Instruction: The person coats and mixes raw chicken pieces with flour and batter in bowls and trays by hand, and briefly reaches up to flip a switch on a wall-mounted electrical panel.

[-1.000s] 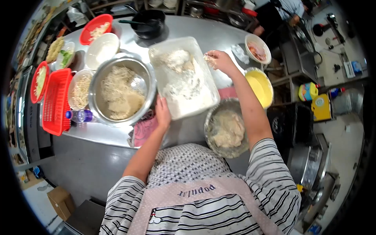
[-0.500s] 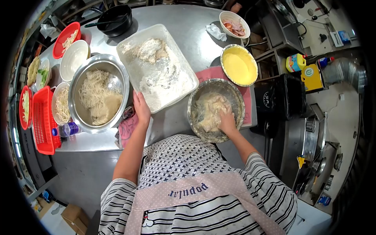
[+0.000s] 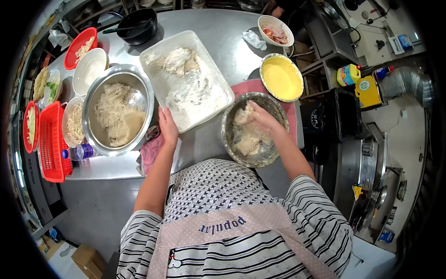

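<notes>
My right hand (image 3: 263,119) is in the speckled metal bowl (image 3: 226,135), its fingers closed around part of a wet, pale mass of batter-coated pieces (image 3: 248,139); what the pieces are is hard to make out. Batter coats the fingertips. My left hand (image 3: 168,126) lies with fingers fairly straight against the near left outer wall of a white rectangular tray (image 3: 155,88). Heaped white flour (image 3: 193,93) lies in that tray, with a browner clump (image 3: 179,61) toward its far end.
Left of the tray stands a steel bowl (image 3: 88,123) of thin noodles (image 3: 114,109). Red baskets (image 3: 50,144), bowls and a water bottle (image 3: 81,152) crowd the left edge. A tub of yellow liquid (image 3: 281,78), a meat bowl (image 3: 277,31) and a black pan (image 3: 137,25) stand farther back.
My right hand has shifted from the bowl's right side up toward its far middle, bringing some of the coated mass along. My left hand has stayed at the tray.
</notes>
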The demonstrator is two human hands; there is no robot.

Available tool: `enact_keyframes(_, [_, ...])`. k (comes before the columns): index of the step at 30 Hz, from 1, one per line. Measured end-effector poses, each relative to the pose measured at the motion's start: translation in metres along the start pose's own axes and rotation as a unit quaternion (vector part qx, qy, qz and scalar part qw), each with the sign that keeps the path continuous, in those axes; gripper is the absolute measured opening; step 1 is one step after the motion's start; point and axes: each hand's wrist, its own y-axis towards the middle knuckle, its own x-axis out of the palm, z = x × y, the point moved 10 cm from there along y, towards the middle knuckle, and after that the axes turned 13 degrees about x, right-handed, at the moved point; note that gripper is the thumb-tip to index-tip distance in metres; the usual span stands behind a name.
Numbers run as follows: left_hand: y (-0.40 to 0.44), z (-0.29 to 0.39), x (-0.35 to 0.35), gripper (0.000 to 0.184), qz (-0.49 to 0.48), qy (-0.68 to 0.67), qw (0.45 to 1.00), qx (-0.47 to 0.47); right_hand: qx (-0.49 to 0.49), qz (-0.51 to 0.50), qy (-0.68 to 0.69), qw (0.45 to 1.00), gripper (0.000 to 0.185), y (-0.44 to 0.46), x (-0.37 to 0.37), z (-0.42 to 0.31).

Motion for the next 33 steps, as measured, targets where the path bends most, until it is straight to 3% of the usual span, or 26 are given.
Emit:
enact_keyframes(4, [0.002, 0.002, -0.002, 0.047, 0.004, 0.006, 1.0, 0.026, -0.065, 0.022, 0.022, 0.997, 0.046, -0.005, -0.001, -0.003])
enact_keyframes(5, [0.002, 0.002, 0.0, 0.047, -0.003, 0.003, 1.0, 0.027, -0.132, 0.131, -0.211, 0.96, 0.045, -0.02, -0.009, -0.011])
enact_keyframes(6, [0.001, 0.001, 0.0, 0.047, -0.002, 0.003, 1.0, 0.025, -0.19, 0.231, -0.429, 0.852, 0.044, -0.038, -0.008, -0.017])
enact_keyframes(8, [0.002, 0.003, -0.001, 0.046, 0.002, 0.008, 0.999, 0.035, -0.16, 0.11, -0.542, 0.818, 0.034, -0.037, 0.01, 0.03])
enact_keyframes(10, [0.002, 0.008, -0.001, 0.046, 0.001, 0.001, 0.999, 0.033, -0.199, 0.038, -0.555, 0.807, 0.023, -0.051, 0.036, 0.064])
enact_keyframes(11, [0.002, 0.01, 0.0, 0.045, 0.004, -0.007, 0.999, 0.032, -0.198, 0.039, -0.553, 0.808, 0.023, -0.054, 0.042, 0.076])
enact_keyframes(13, [0.003, 0.011, 0.002, 0.045, 0.0, -0.02, 0.999, 0.037, -0.192, 0.134, -0.545, 0.805, 0.024, -0.056, 0.038, 0.08])
enact_keyframes(17, [0.003, 0.009, 0.001, 0.046, -0.007, 0.005, 0.999, 0.044, -0.139, 0.027, -0.481, 0.865, 0.023, -0.031, 0.038, 0.098])
enact_keyframes(19, [0.002, 0.011, 0.0, 0.046, -0.01, 0.008, 1.0, 0.029, -0.116, 0.021, -0.242, 0.963, 0.018, -0.02, 0.007, 0.098])
enact_keyframes(20, [0.001, 0.01, 0.0, 0.046, -0.015, 0.01, 1.0, 0.014, -0.115, 0.021, -0.243, 0.963, 0.018, -0.019, 0.0, 0.097])
enact_keyframes(22, [0.002, 0.007, -0.001, 0.046, -0.005, 0.023, 0.999, 0.032, -0.082, -0.033, -0.066, 0.994, 0.012, -0.023, -0.008, 0.086])
enact_keyframes(24, [0.002, 0.005, -0.002, 0.047, 0.004, 0.036, 0.998, 0.05, -0.067, -0.013, -0.014, 0.998, 0.015, -0.03, -0.009, 0.074])
enact_keyframes(26, [0.002, 0.002, -0.002, 0.047, 0.007, 0.036, 0.998, 0.043, 0.012, -0.027, 0.101, 0.994, 0.018, -0.056, -0.004, 0.061])
enact_keyframes(27, [0.002, 0.003, -0.002, 0.047, 0.007, 0.036, 0.998, 0.043, 0.011, -0.027, 0.101, 0.994, 0.018, -0.049, -0.006, 0.067])
enact_keyframes(29, [0.003, 0.007, -0.002, 0.046, 0.002, 0.03, 0.998, 0.046, -0.027, 0.067, -0.035, 0.997, 0.022, -0.026, -0.023, 0.08])
enact_keyframes(33, [0.002, 0.001, -0.001, 0.045, -0.007, 0.015, 1.0, 0.025, 0.018, 0.055, -0.048, 0.997, 0.023, -0.001, -0.027, 0.105])
